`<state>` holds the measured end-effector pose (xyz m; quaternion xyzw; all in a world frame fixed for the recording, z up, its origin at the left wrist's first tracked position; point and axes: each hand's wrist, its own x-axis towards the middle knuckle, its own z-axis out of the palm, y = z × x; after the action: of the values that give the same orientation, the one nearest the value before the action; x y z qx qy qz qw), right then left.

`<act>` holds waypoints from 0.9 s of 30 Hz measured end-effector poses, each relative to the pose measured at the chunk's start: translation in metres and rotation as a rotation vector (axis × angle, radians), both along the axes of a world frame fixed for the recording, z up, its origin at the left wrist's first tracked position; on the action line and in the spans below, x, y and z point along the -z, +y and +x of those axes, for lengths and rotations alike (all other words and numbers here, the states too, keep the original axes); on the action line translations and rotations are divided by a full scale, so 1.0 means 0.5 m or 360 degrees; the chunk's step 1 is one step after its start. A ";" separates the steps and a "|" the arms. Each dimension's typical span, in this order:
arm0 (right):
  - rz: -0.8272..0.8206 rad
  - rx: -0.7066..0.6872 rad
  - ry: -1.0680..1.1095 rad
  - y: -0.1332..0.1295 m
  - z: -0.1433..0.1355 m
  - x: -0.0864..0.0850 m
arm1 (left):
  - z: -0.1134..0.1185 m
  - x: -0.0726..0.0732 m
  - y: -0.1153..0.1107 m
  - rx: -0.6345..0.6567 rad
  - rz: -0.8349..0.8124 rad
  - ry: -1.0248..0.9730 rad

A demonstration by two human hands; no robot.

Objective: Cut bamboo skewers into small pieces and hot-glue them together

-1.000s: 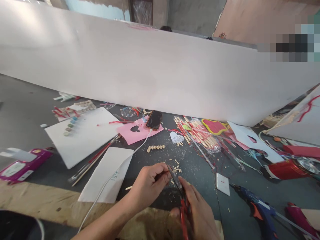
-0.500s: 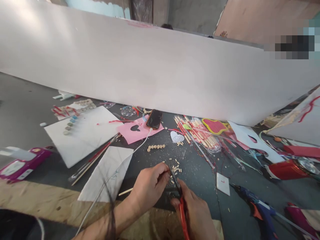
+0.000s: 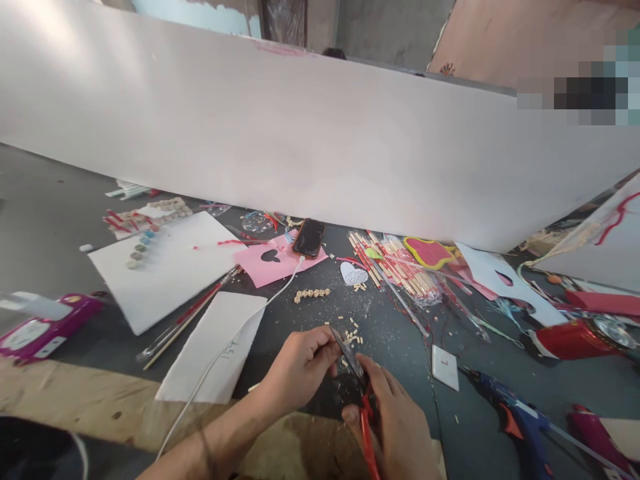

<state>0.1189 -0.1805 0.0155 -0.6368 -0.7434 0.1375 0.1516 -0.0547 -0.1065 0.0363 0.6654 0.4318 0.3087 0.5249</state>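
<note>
My right hand [image 3: 393,420] grips scissors [image 3: 353,357] with red handles, blades pointing away from me toward my left fingertips. My left hand [image 3: 303,367] is closed in a pinch on a thin wooden stick [image 3: 255,387]; the stick's pale tail shows behind the wrist, and its front end is hidden by the fingers and blade. Just beyond the blades lie several short cut wooden pieces [image 3: 353,330]. Further off, a small row of glued wooden pieces [image 3: 313,294] sits near a white paper heart [image 3: 354,273] that bears drawn lines.
A phone [image 3: 309,238] on a white cable rests on pink paper [image 3: 255,270]. Wrapped sticks [image 3: 400,267] lie right of it. A blue glue gun [image 3: 520,413], a red can [image 3: 575,338] and a white tile [image 3: 445,367] are at right. White sheets [image 3: 175,273] lie left; a white panel [image 3: 320,140] stands behind.
The stick's tail behind my left wrist shows less, having shifted toward the right. The scissors' blades have opened and tilted a little left at my left fingertips.
</note>
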 end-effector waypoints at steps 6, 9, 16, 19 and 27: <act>0.0004 0.0040 -0.0056 -0.003 0.009 0.024 | -0.012 -0.004 0.008 0.0179 -0.0230 -0.0177; 0.0060 -0.0023 -0.0086 -0.006 0.012 0.041 | -0.013 -0.009 0.006 0.0207 -0.0240 -0.0094; 0.0139 -0.0003 -0.0066 -0.003 0.001 0.051 | 0.000 -0.012 -0.006 -0.0031 0.0022 0.0254; -0.0077 -0.0015 0.0177 -0.003 -0.001 0.038 | 0.003 -0.007 -0.009 -0.0056 0.0064 0.0305; -0.0231 0.0031 0.0595 -0.011 -0.014 0.022 | 0.010 -0.003 -0.011 -0.0091 0.0132 0.0321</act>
<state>0.1118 -0.1858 0.0046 -0.6167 -0.6842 0.3050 0.2418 -0.0497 -0.1118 0.0378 0.7016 0.4882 0.2726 0.4417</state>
